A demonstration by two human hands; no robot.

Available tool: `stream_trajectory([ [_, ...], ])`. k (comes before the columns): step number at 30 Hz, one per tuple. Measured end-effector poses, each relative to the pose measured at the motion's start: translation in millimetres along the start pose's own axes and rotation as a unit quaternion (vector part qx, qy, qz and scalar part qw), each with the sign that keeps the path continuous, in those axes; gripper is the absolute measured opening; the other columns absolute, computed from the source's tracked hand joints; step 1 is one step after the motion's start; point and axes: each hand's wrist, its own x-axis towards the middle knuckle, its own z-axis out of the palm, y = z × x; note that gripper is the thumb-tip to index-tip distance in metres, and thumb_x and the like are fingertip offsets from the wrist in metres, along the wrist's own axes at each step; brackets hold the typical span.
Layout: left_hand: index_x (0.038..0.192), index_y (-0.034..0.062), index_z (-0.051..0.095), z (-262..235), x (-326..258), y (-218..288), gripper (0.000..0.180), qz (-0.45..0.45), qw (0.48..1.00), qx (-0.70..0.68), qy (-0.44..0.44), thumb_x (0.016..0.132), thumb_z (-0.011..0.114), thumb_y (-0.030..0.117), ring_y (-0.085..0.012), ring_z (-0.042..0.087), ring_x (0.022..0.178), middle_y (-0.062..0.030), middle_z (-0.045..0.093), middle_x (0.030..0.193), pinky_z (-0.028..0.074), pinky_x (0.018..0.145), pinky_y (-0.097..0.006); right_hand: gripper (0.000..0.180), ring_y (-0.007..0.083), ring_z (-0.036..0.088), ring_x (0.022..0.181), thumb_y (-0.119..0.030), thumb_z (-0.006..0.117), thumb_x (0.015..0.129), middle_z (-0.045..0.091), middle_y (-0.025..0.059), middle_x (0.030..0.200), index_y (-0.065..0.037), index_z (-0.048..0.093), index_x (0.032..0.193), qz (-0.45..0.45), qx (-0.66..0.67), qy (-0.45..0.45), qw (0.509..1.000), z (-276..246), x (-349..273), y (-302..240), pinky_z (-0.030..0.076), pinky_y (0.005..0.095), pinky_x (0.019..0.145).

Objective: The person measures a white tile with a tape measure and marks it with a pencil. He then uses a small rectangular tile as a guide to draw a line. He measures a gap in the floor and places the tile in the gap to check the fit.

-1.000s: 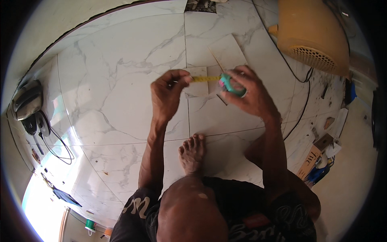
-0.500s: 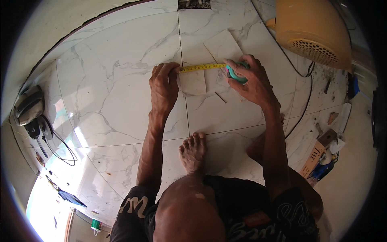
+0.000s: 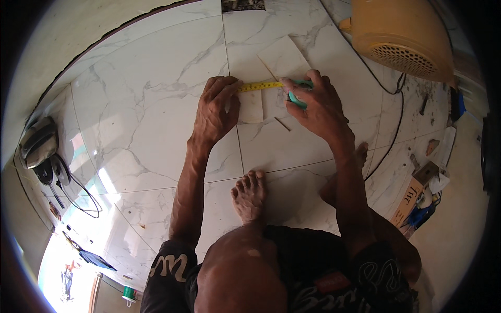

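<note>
**Tape stretched over a tile offcut on the marble floor**

Nearest to me, the person crouches on the white marble-look floor (image 3: 146, 120), one bare foot (image 3: 249, 195) planted flat between the two forearms, toes pointing away.

A little farther out, the left hand (image 3: 216, 109) lies palm down on the floor, fingers together, their tips pressing the free end of a yellow tape measure (image 3: 261, 86) against the tiles, just left of a grout joint. The right hand (image 3: 315, 104) sits level with it, to the right, clamped around the teal case (image 3: 296, 98) of the tape; only slivers of the case show between the fingers. The yellow blade runs taut from one hand to the other.

Under the blade lies a small rectangular tile piece (image 3: 284, 60), pale like the floor, its far end angled off to the right. A thin stick (image 3: 282, 123) rests on the floor just near the right hand.

Farther right, a black cable (image 3: 399, 104) snakes across the tiles, and beyond it stands an orange fan housing (image 3: 404, 34) with a grille. Far left, by the wall, sits a power tool (image 3: 37, 146) with its coiled cord.
</note>
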Motion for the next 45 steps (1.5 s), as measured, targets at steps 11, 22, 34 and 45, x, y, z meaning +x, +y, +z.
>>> stream_trajectory([
  [11, 0.118, 0.006, 0.073, 9.5, -3.3, -2.1, 0.04, -0.01, 1.0, 0.009, 0.005, 0.08, 0.084, 0.007, -0.0303, 0.062, 0.101, -0.0105, 0.068, 0.111, 0.056, 0.085, -0.042, 0.048, 0.0312, 0.057, 0.09, -0.034, 0.077, 0.083, 0.051, 0.0136, 0.111, -0.02, 0.069, 0.128, 0.037, -0.065, 0.072, 0.995, 13.7, -14.0, -25.6, 0.051, 0.043, 0.072],
  [22, 0.115, 0.0028, 0.072, -5.6, -15.9, -4.1, 0.042, -0.035, 0.999, 0.0, 0.009, 0.076, 0.085, 0.006, -0.0313, 0.061, 0.101, -0.0117, 0.067, 0.11, 0.054, 0.087, -0.042, 0.049, 0.0326, 0.056, 0.09, -0.037, 0.077, 0.084, 0.049, 0.0148, 0.111, -0.019, 0.069, 0.129, 0.073, -0.074, 0.107, 0.989, 36.3, -21.4, -48.5, 0.049, 0.0441, 0.069],
  [34, 0.107, 0.0126, 0.081, -24.3, -4.6, -25.6, 0.034, 0.009, 0.997, -0.03, -0.073, 0.074, 0.086, 0.008, -0.0223, 0.061, 0.088, -0.0032, 0.066, 0.091, 0.057, 0.076, -0.036, 0.047, 0.0333, 0.055, 0.095, -0.039, 0.077, 0.085, 0.05, 0.0147, 0.116, -0.021, 0.072, 0.127, 0.069, -0.073, 0.116, 0.988, 41.2, -16.3, -44.8, 0.049, 0.046, 0.076],
  [45, 0.116, 0.0157, 0.079, -24.1, -16.5, -26.1, 0.034, 0.082, 0.992, 0.056, -0.076, 0.082, 0.079, 0.009, -0.023, 0.062, 0.098, -0.005, 0.065, 0.108, 0.06, 0.08, -0.034, 0.048, 0.0343, 0.051, 0.101, -0.036, 0.074, 0.09, 0.05, 0.0151, 0.126, -0.031, 0.065, 0.137, 0.071, -0.102, 0.16, 0.979, 50.1, -27.9, -47.4, 0.041, 0.0464, 0.08],
])
